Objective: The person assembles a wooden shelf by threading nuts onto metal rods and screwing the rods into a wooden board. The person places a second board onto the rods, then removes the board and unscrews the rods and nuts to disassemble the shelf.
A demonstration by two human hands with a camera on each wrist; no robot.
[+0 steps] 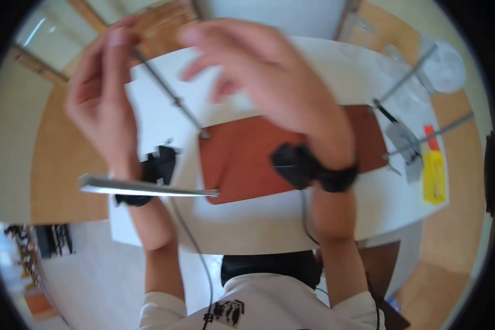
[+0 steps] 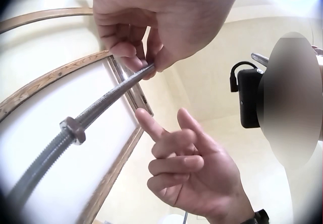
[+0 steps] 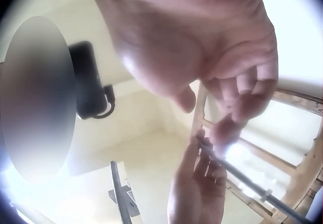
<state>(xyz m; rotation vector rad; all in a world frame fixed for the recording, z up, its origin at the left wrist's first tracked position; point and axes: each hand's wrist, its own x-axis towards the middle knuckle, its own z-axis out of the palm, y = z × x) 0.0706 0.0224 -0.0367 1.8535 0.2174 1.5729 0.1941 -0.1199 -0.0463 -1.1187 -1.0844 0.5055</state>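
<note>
Four metal rods (image 1: 148,187) rise from the corners of a reddish-brown board (image 1: 242,159), which lies mid-frame in the head view on a white bench (image 1: 247,223). The left hand (image 1: 107,91), upper left, pinches the tip of the upper-left rod (image 1: 158,78) between thumb and fingers; the left wrist view shows its thread and a nut (image 2: 74,131) partway along it. The right hand (image 1: 264,66), blurred at upper centre, holds nothing; in the left wrist view its forefinger and thumb stand spread, the other fingers loosely bent, with a gap between it and the rod. Each wrist wears a black strapped device (image 1: 298,166). Right of the board, a grey object (image 1: 407,144) lies near the lower-right rod; beyond it, toward the right edge, are a yellow box (image 1: 434,179) and a red piece (image 1: 428,130). A round clear container (image 1: 448,66) sits at upper right.
</note>
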